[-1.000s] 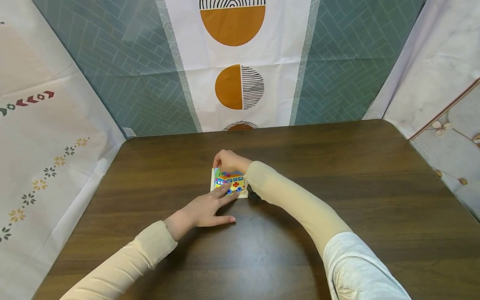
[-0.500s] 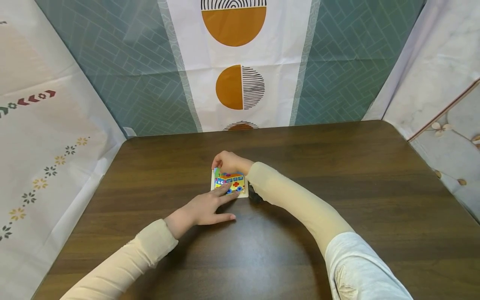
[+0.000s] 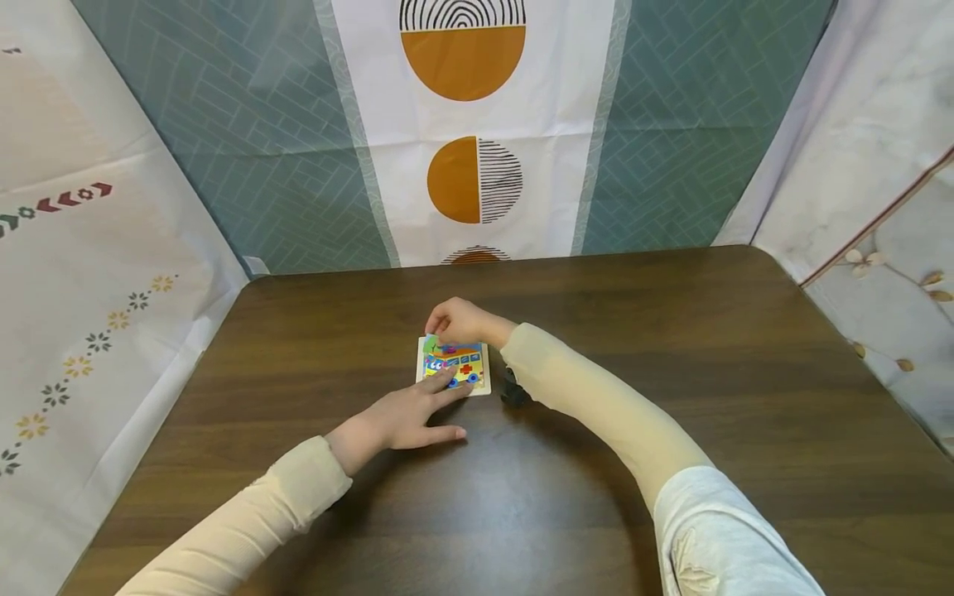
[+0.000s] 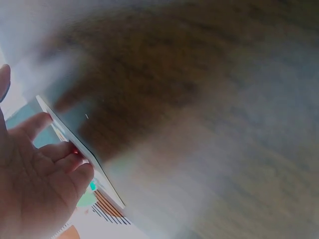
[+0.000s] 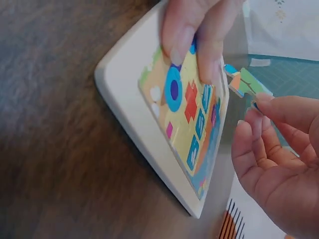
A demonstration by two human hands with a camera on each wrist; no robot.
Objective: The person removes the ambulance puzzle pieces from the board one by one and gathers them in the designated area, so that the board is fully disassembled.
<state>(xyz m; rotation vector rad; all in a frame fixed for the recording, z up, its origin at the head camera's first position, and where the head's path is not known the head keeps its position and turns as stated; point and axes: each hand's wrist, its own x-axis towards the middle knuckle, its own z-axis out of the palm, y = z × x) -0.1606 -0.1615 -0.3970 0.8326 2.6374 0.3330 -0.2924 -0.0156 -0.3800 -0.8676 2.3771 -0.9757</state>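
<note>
Shifted slightly rightward since the earlier frame, relative to puzzle board: right hand. Puzzle piece: one, printed, pinched between thumb and finger beyond the board's far left part; judged light, stiff, best held by its edges. Puzzle board: one, pale rim, flat on desk; likely light, apt to slide. Left hand: fingers extended, fingertips on the printed face. Desk extends widely around.

Teal/wht cloth hangs behind dk brn wood tbl.
</note>
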